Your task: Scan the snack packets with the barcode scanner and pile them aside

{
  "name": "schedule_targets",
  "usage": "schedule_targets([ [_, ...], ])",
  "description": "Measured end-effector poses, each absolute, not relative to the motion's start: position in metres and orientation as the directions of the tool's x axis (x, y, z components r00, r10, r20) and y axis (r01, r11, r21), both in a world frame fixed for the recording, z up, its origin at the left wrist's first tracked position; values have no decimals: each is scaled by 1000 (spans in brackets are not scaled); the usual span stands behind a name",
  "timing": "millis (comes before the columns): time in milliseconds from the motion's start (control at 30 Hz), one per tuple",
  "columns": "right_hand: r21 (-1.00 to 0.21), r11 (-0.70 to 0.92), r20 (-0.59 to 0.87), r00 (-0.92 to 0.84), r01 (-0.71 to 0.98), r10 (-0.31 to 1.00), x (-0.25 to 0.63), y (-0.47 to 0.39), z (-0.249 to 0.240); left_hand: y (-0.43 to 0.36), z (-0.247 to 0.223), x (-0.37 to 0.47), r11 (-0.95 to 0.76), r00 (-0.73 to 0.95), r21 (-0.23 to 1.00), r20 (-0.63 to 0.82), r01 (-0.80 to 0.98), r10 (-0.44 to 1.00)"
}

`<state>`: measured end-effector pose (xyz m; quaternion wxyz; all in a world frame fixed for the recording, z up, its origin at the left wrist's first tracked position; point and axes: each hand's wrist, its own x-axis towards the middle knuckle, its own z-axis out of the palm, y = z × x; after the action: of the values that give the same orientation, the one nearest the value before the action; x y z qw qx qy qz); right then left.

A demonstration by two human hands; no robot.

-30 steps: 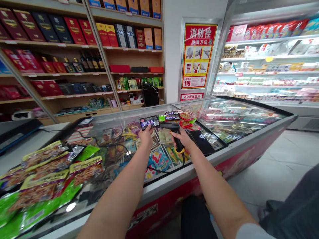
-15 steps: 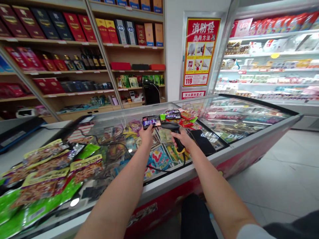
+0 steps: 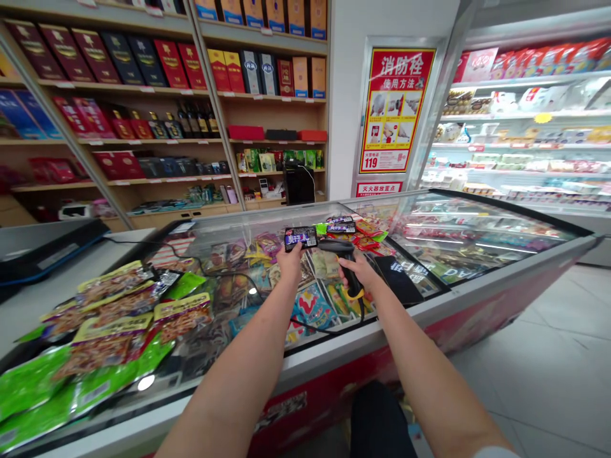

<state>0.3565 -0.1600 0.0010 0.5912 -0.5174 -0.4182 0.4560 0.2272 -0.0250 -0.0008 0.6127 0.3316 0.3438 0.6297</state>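
My left hand [image 3: 289,261] holds up a small dark snack packet [image 3: 300,238] above the glass lid of a chest freezer [image 3: 429,305]. My right hand [image 3: 358,272] grips a black barcode scanner [image 3: 341,249] with a yellow band at its handle, its head close beside the packet. The scanner's black cable [image 3: 315,327] trails across the glass. Just beyond the hands lie more small packets [image 3: 351,228], dark, green and red, on the lid.
Green and yellow snack bags [image 3: 105,324] are heaped on the lid at the left. A black phone [image 3: 398,280] lies right of my right hand. Wooden shelves with boxed goods [image 3: 157,95] stand behind, an open cooler [image 3: 520,127] at the right.
Both hands keep their hold on packet and scanner. The view has shifted slightly, so everything sits a bit further right; the dark shape at the lower right is out of view.
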Motion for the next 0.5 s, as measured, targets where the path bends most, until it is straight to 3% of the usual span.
schedule_targets([
  [500, -996, 41, 22, 221, -82, 975, 358, -161, 1, -23, -6, 226, 3, 8, 840, 1, -543, 1000],
])
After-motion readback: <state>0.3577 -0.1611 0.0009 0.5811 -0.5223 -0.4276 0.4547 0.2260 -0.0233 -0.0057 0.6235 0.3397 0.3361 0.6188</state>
